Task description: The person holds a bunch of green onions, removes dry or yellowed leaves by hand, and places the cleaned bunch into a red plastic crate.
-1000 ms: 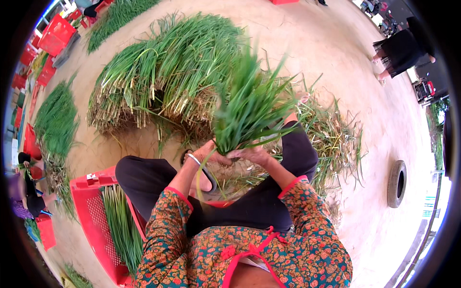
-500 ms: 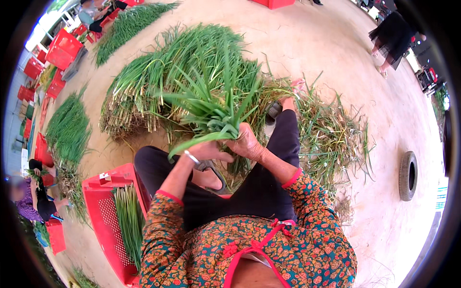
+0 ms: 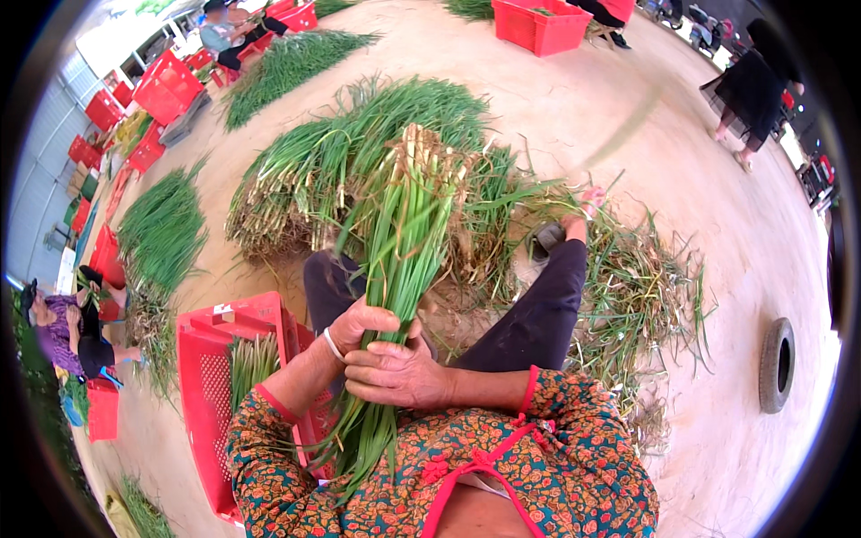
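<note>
My left hand (image 3: 366, 321) and my right hand (image 3: 396, 373) are both closed around one thick bunch of garlic chives (image 3: 405, 260) above my lap. The root ends, brownish and ragged, point away from me, and the leaf tips hang down against my blouse. The right hand sits just below the left, its fingers wrapped across the leaves. A pale bangle circles my left wrist. Beyond the bunch lies a big heap of the same green plants (image 3: 430, 108), pale stems and roots toward me.
A red plastic crate (image 3: 206, 394) at my left holds sorted chives (image 3: 251, 363). Leaf waste (image 3: 628, 296) is piled right of my leg. A tyre (image 3: 777, 366) lies at far right. Other people, crates and a second heap (image 3: 161, 229) are around the floor.
The bunch has been turned over: leaf tips pointed away before, and root ends do now. Both hands have come closer to my body. The view has shifted, showing more of the far floor.
</note>
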`<state>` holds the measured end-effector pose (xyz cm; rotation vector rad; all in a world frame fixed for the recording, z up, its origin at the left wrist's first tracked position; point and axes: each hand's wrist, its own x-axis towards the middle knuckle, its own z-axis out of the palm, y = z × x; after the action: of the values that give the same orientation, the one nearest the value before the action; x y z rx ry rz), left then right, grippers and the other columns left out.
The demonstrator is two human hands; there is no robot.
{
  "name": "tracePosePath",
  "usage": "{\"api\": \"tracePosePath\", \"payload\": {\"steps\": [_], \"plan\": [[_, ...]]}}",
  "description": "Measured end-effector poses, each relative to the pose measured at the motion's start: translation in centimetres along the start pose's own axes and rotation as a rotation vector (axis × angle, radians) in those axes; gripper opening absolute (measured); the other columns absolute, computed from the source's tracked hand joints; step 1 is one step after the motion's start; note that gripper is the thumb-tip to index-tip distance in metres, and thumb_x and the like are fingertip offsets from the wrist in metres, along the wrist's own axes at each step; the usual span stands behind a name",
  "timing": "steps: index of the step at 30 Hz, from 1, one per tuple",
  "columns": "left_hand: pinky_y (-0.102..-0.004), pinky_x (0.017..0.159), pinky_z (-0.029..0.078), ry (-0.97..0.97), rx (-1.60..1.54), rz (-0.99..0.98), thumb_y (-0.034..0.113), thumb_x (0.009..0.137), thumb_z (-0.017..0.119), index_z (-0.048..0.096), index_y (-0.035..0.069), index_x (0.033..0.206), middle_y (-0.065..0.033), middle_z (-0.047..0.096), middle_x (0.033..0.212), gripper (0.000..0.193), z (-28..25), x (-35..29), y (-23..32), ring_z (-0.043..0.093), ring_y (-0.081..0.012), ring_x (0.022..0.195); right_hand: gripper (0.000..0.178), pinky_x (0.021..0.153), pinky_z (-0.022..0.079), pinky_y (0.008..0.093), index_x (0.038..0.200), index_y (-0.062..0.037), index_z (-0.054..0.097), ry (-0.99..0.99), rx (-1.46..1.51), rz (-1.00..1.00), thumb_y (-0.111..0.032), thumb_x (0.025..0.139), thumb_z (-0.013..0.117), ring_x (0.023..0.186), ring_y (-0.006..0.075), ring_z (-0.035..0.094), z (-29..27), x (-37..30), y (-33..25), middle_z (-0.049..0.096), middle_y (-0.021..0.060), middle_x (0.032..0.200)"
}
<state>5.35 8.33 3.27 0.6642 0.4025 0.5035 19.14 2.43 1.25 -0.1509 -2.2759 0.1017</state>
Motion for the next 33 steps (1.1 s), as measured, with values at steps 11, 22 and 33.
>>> {"api": "tracePosePath", "payload": {"steps": [11, 22, 33], "plan": [[-0.0283, 0.07, 0.053, 0.347, 0.489, 0.063, -0.003, 0.064, 0.076, 0.058, 0.002, 0.107, -0.0073, 0.063, 0.094, 0.047, -0.2, -3.8, 1.4, 0.06, -0.0127, 0.078, 0.047, 0.054, 0.049, 0.027, 0.109, -0.0045, 0.057, 0.349, 0.085, 0.87, -0.026, 0.073, 0.077, 0.06, 0.014, 0.061, -12.7, -0.5, 5.1, 0.062, 0.0084, 0.09], [-0.0275, 0.073, 0.052, 0.406, 0.745, -0.053, -0.004, 0.063, 0.078, 0.043, 0.004, 0.122, -0.0075, 0.062, 0.104, 0.069, -2.4, -4.0, 1.6, 0.06, -0.012, 0.088, 0.021, 0.057, 0.049, 0.0341, 0.09, 0.0045, 0.054, 0.286, 0.662, 1.142, -0.012, 0.083, 0.064, 0.065, 0.0182, 0.062, -10.1, 0.1, 10.3, 0.063, 0.0136, 0.072], [-0.0336, 0.077, 0.05, 0.286, 1.38, 0.279, 0.001, 0.066, 0.065, 0.042, 0.005, 0.13, -0.0127, 0.063, 0.105, 0.068, -3.2, -1.7, 2.9, 0.063, -0.0277, 0.086, 0.022, 0.049, 0.046, 0.0376, 0.09, -0.0028, 0.053, 0.055, -0.173, 0.84, -0.013, 0.074, 0.064, 0.054, 0.0297, 0.059, -9.6, -6.2, 12.4, 0.055, 0.0153, 0.06]]}}
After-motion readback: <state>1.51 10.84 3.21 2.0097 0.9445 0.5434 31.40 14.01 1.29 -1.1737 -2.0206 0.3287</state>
